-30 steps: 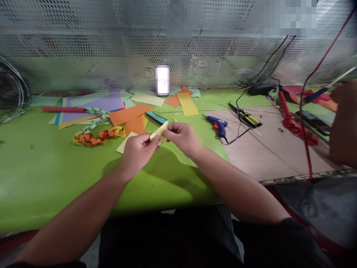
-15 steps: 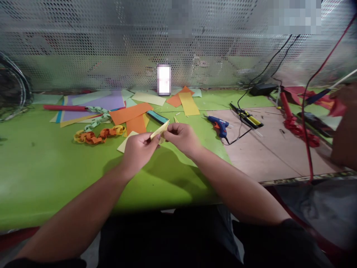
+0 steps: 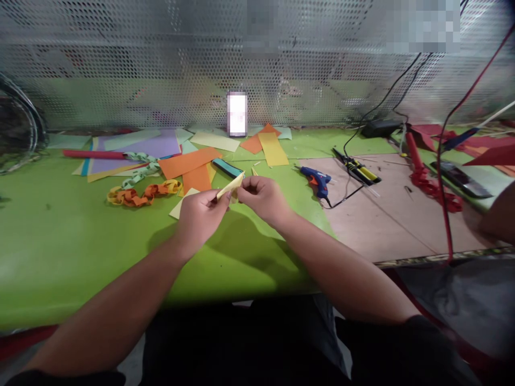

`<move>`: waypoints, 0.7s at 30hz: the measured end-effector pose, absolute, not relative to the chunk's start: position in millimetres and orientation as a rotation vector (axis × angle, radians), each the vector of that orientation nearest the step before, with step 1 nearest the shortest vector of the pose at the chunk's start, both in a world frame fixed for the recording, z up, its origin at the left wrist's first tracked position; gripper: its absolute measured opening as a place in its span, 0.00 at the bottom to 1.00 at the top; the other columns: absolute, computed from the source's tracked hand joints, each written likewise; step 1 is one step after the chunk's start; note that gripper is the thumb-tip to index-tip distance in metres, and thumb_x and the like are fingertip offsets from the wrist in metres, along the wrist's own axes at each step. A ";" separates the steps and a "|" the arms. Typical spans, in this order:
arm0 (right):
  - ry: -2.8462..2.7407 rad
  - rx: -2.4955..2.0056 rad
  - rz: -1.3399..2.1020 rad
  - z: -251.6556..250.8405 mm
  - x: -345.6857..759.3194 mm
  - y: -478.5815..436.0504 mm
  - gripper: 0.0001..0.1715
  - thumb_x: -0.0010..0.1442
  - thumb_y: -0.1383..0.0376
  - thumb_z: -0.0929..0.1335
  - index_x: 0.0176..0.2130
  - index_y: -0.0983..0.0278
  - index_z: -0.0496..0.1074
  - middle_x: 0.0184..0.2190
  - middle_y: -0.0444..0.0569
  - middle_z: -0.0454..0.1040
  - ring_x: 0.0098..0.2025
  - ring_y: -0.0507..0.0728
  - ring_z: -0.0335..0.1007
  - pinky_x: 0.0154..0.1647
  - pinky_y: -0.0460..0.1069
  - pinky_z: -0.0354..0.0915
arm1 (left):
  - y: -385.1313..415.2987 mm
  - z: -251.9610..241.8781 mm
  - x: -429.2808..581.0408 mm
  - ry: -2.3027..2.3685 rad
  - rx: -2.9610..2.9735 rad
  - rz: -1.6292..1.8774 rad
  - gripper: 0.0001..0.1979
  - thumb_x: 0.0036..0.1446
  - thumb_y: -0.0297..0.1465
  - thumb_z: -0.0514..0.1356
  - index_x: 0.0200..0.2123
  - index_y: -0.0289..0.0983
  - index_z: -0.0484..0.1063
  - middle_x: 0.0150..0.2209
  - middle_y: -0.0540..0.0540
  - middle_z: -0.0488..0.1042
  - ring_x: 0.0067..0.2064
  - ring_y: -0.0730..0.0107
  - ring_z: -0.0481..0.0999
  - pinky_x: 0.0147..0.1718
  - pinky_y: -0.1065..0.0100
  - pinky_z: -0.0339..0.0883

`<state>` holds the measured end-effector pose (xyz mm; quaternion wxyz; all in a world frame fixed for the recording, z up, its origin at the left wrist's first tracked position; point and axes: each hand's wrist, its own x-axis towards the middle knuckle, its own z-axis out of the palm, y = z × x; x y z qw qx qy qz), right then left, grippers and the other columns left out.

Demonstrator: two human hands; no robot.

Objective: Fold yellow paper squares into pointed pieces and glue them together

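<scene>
In front of you stands a big gray metal wall (image 3: 120, 64) full of little holes. Under your arms is the long green table top (image 3: 80, 236), and on its right side lies a flat tan board (image 3: 374, 225). At the back left, a big purple sheet (image 3: 155, 147) lies in a messy pile with other colors. The curly paper chain (image 3: 140, 198) sits in front of that pile, with green, orange and yellow parts. Your left hand (image 3: 203, 217) holds a folded bit of yellow paper (image 3: 231, 186), squeezing it between thumb and fingers. Your right hand (image 3: 263, 198) is curled up at the other end of it, pinching it with the fingertips. So the yellow paper is right between your two hands, up over the green table. Behind your hands are orange sheets (image 3: 195, 177), one lying on top of the other. A black and yellow tool (image 3: 360, 170) lies on the tan board. The blue glue gun (image 3: 317, 179) is off to the right of your right hand, near that tool. A teal and black thing (image 3: 227, 168) lies just behind the paper you hold.
</scene>
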<state>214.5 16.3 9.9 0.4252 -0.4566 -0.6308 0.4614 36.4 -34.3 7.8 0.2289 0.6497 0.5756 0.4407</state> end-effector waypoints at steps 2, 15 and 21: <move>-1.576 -1.149 1.159 11.1 214.4 16.5 0.13 0.55 0.56 0.73 0.31 0.65 0.76 0.25 0.43 0.70 0.26 0.49 0.56 0.26 0.47 0.53 | -34.3 8.2 36.1 1.599 1.793 1.234 0.17 0.66 0.43 0.65 0.30 0.38 0.82 0.21 0.49 0.75 0.23 0.70 0.70 0.22 0.68 0.53; -1.604 -1.141 1.172 10.0 214.9 15.9 0.14 0.55 0.56 0.74 0.29 0.65 0.74 0.23 0.42 0.67 0.26 0.49 0.53 0.26 0.47 0.51 | -34.8 6.6 38.2 1.557 1.846 1.265 0.19 0.65 0.43 0.65 0.25 0.38 0.80 0.20 0.49 0.74 0.22 0.71 0.67 0.22 0.67 0.51; -1.607 -1.123 1.199 10.0 214.5 16.9 0.15 0.54 0.55 0.74 0.31 0.65 0.74 0.25 0.42 0.68 0.26 0.50 0.55 0.26 0.48 0.53 | -34.8 6.2 37.2 1.565 1.838 1.272 0.17 0.66 0.42 0.65 0.30 0.38 0.83 0.22 0.49 0.76 0.22 0.71 0.68 0.23 0.68 0.53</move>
